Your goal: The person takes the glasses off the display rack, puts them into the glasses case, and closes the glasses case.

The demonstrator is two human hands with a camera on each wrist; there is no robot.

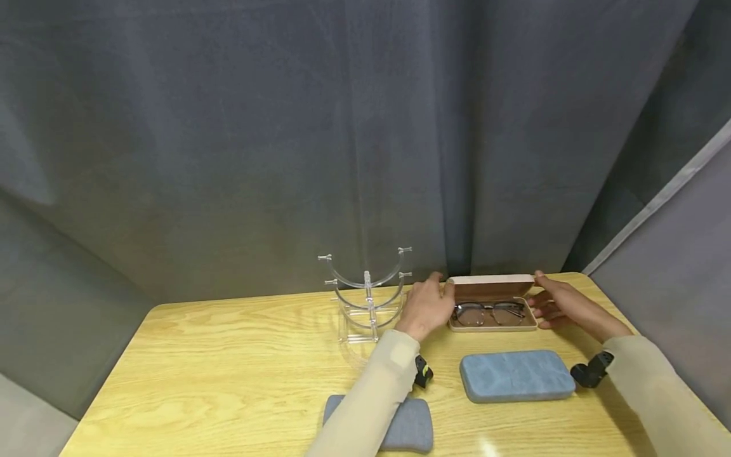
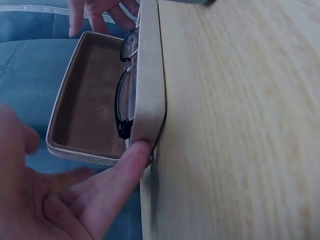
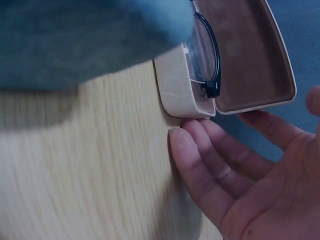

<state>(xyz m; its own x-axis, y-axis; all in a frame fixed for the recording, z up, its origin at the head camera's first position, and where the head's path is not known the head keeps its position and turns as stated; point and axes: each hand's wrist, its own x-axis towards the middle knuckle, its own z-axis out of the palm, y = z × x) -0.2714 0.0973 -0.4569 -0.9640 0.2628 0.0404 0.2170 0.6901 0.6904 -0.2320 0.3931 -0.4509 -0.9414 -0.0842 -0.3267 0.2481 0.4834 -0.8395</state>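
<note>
A beige eyeglass case (image 1: 492,280) stands with its lid up near the table's back edge, its brown lining showing. Inside lies a pair of dark-rimmed glasses (image 1: 487,308), lenses facing forward. At the case's left end is my left hand (image 1: 427,306); in the left wrist view a fingertip touches the end wall of the case (image 2: 150,85), with the thumb apart. My right hand (image 1: 562,303) is at the other end. Its lower fingertips (image 3: 186,145) meet the case's end near the tabletop, and another finger touches the lid's edge.
A blue eyeglass case (image 1: 516,376), closed, lies in front of the beige one. Under my left forearm, partly hidden, is a grey-blue case (image 1: 412,426). A clear acrylic glasses stand (image 1: 370,304) rises left of my left hand. Grey curtains (image 1: 228,158) hang behind the wooden table (image 1: 217,368).
</note>
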